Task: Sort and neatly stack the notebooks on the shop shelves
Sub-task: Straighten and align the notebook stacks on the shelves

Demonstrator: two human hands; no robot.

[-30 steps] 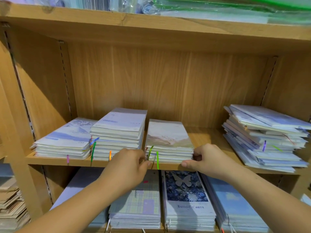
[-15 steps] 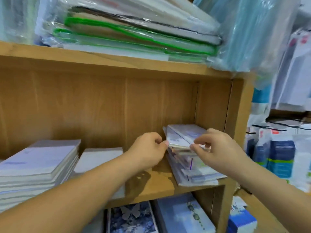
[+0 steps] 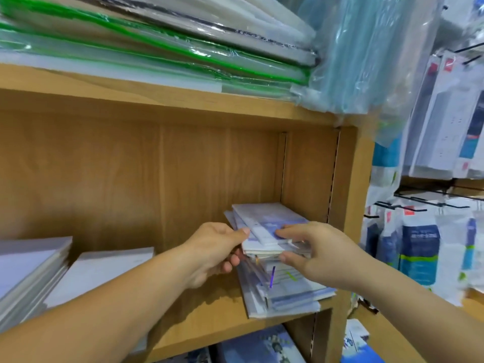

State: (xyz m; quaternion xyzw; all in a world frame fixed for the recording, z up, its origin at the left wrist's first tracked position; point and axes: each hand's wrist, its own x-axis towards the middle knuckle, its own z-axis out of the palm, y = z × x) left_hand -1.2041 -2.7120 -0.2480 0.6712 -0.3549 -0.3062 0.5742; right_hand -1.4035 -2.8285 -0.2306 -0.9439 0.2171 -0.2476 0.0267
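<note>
Head: left hand (image 3: 217,247), right hand (image 3: 314,254) pinching top notebooks (image 3: 264,226).

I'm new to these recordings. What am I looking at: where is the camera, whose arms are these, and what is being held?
No machine here: a person works with bare hands. The camera sits on their head, looking forward and down, so both arms reach in from below. The left hand and right hand each grip the top few notebooks of an untidy pile at the right end of a wooden shelf. Two tidier stacks lie further left on that shelf. On the shelf above lie plastic-wrapped folders, and packets hang on hooks to the right.
</note>
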